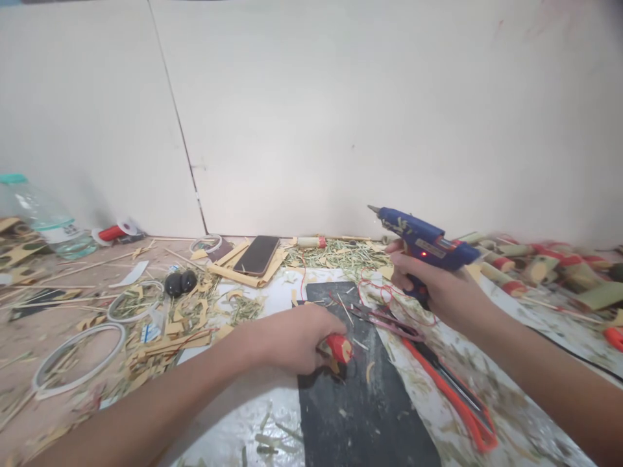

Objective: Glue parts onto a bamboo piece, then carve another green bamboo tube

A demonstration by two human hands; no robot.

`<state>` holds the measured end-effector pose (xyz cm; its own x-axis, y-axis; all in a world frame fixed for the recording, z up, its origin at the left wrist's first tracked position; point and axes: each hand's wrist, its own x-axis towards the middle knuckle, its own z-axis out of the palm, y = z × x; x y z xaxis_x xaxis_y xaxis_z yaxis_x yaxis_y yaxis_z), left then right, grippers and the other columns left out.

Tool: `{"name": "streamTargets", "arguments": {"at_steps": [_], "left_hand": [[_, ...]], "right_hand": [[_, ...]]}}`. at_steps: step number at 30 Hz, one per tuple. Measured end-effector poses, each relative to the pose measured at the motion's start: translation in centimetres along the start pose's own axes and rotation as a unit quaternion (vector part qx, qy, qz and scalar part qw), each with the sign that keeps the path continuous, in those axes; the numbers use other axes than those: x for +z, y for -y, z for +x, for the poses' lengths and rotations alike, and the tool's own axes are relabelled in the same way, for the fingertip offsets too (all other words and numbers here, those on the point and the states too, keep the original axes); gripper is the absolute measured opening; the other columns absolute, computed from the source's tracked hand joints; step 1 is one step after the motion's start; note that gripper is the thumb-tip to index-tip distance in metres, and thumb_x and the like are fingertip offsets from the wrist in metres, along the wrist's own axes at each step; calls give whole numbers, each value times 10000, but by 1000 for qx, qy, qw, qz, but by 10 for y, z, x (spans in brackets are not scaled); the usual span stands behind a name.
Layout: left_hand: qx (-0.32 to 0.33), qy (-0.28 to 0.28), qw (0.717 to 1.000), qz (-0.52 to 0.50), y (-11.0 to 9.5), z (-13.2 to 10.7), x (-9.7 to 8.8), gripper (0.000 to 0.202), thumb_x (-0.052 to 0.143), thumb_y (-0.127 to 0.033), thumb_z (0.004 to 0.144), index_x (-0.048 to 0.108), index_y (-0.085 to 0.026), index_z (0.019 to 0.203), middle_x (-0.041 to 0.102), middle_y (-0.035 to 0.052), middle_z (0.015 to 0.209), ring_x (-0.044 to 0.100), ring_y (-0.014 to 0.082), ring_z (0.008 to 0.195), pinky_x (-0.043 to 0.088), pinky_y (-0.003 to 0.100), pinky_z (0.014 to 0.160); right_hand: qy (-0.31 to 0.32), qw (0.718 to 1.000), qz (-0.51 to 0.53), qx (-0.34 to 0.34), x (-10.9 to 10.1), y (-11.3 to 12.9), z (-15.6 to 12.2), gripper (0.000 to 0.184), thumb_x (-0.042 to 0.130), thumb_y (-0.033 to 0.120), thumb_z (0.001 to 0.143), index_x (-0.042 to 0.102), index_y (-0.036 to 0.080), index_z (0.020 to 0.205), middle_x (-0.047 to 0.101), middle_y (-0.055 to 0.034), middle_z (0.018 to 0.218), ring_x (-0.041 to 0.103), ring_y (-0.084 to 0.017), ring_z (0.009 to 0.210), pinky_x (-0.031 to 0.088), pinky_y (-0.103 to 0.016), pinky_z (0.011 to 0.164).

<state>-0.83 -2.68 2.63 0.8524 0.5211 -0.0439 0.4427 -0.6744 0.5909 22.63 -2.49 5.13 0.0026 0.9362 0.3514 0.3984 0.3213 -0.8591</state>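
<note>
My right hand (423,279) is wrapped round the handle of a blue glue gun (413,237), raised above the work surface. Its nozzle points left and a small red light glows on its side. Low over a dark mat (365,408), my left hand (302,340) grips a short roll with a red band (339,348), its pale end facing right. The rest of that roll is hidden in the fingers. To the right of the mat lie a pair of scissors (389,321) and an orange utility knife (452,395).
Several red-banded rolls (549,269) are heaped at the right. A phone (257,254) lies by the wall (316,130). At the left are white rings (80,360), a plastic bottle (53,224), a red thread spool (114,231) and scattered straw scraps (243,308).
</note>
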Motion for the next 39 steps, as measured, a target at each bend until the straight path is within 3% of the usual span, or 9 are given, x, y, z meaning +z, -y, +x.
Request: {"name": "streamTargets", "arguments": {"at_steps": [4, 9, 20, 26, 29, 31, 33, 36, 39], "left_hand": [[23, 10, 999, 47, 0, 2, 1, 205, 540, -83, 645, 378, -202, 607, 529, 5, 655, 523, 175, 645, 388, 274, 580], [54, 18, 996, 75, -4, 2, 0, 236, 527, -62, 610, 343, -209, 621, 540, 15, 693, 538, 190, 681, 394, 279, 584], [128, 5, 945, 302, -11, 0, 11, 165, 595, -58, 735, 513, -201, 750, 634, 18, 662, 570, 176, 618, 353, 279, 540], [167, -9, 932, 320, -9, 2, 13, 118, 591, -95, 758, 523, -190, 768, 613, 12, 650, 549, 167, 629, 315, 283, 519], [126, -39, 964, 231, -6, 4, 12, 141, 590, -75, 678, 505, -185, 694, 591, 4, 647, 520, 140, 598, 313, 256, 510], [57, -97, 986, 126, -6, 6, 11, 136, 585, -102, 661, 477, -182, 637, 543, -17, 594, 482, 115, 550, 305, 236, 492], [-29, -168, 985, -3, -9, 8, 8, 113, 580, -155, 692, 491, -177, 625, 523, -27, 570, 475, 104, 533, 329, 224, 496], [-114, -207, 942, -238, -13, 11, 3, 115, 596, -208, 728, 550, -157, 635, 562, -10, 608, 529, 106, 573, 426, 236, 569], [-135, -229, 851, -453, -15, 14, 0, 233, 693, -236, 679, 495, -155, 587, 527, -19, 606, 551, 108, 615, 472, 242, 598]], "right_hand": [[62, 995, -29, 69, -4, -6, -2, 301, 616, 495, 801, 599, 195, 824, 441, 57, 539, 409, -112, 502, 330, -239, 470], [86, 993, -51, 67, -6, -11, -2, 333, 621, 525, 785, 599, 200, 854, 445, 55, 540, 413, -124, 524, 333, -246, 492], [83, 994, -34, 69, -10, -15, 0, 371, 639, 536, 766, 602, 183, 874, 449, 49, 554, 391, -103, 508, 299, -223, 452], [80, 993, -39, 74, -11, -15, 0, 350, 637, 530, 766, 591, 195, 857, 455, 51, 536, 407, -107, 496, 307, -229, 453], [77, 991, -57, 94, -10, -13, 0, 373, 618, 563, 767, 567, 194, 741, 475, 41, 518, 420, -109, 476, 303, -235, 445], [76, 991, -59, 98, -9, -11, 0, 440, 582, 599, 778, 507, 196, 619, 486, 30, 489, 445, -113, 464, 326, -241, 451], [57, 992, -74, 89, -7, -10, -1, 502, 540, 630, 792, 453, 202, 545, 479, 22, 442, 479, -124, 452, 359, -249, 466], [16, 993, -103, 58, -1, -6, -4, 495, 523, 621, 808, 495, 199, 551, 515, 10, 453, 505, -133, 462, 387, -254, 474], [12, 996, -69, 50, 7, 3, -12, 382, 613, 564, 763, 596, 191, 683, 598, -7, 566, 546, -149, 537, 433, -261, 510]]}}
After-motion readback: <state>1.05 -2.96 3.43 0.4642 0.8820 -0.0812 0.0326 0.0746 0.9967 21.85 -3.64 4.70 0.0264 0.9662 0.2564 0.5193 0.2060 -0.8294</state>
